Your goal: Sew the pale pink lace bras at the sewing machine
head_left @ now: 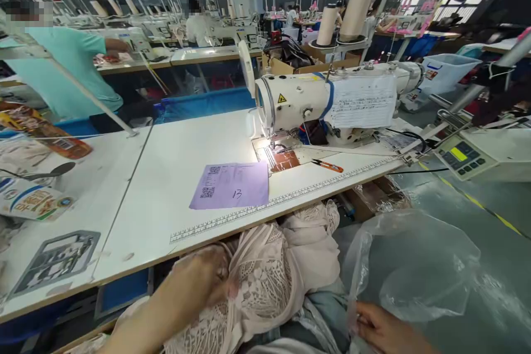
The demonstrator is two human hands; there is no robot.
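Observation:
Beige lace bras [265, 282] lie heaped over my lap, just below the table's front edge. My left hand [207, 274], slightly blurred, is closed on the edge of one bra at its lace cup. At the lower right, my right hand [381, 327] pinches the rim of a clear plastic bag [427, 265], which hangs open beside the bras. Above the heap, a purple paper slip [232, 185] marked 13 rests on the white sewing table [174, 177]. Orange-handled thread snips [327, 165] lie to its right, near the needle area.
An industrial sewing machine [290, 99] with its lamp lit stands on the table, a written sheet [363, 100] fixed to it. A control panel [462, 155] juts out at right. A drink bottle [45, 133] lies at left. A person in a turquoise shirt [62, 66] works beyond.

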